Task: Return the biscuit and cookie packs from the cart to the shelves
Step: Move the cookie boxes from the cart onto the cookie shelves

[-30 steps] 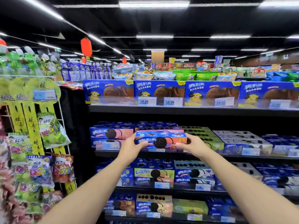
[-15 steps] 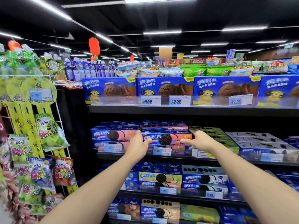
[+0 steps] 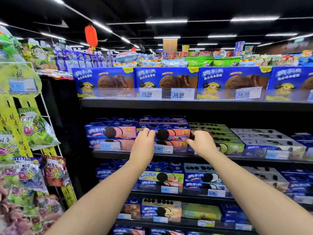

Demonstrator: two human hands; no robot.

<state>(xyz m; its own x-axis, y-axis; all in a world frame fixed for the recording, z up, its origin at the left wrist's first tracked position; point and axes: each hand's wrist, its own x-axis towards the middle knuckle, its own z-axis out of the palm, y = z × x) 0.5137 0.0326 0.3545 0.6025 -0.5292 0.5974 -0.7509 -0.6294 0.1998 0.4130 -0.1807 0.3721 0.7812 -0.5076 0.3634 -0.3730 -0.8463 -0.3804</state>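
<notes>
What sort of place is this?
Most likely a supermarket snack aisle: shelves stacked with cookie boxes, price tags along the shelf edges, candy bags hanging at the left.

Cookie pack [image 3: 171, 134]: left end hidden behind left grip [image 3: 144, 144], right end behind right grip [image 3: 201, 143].
Price label [image 3: 110, 146], left of pack: figures blurred.
Snack bags [image 3: 25, 175], far left of pack: blurred, cut by frame edge.
Bottom boxes [image 3: 166, 232], well below pack: cut off.

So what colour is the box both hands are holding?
The cookie box is blue with a pink-orange panel and a dark cookie picture; head view shows it best.
</notes>
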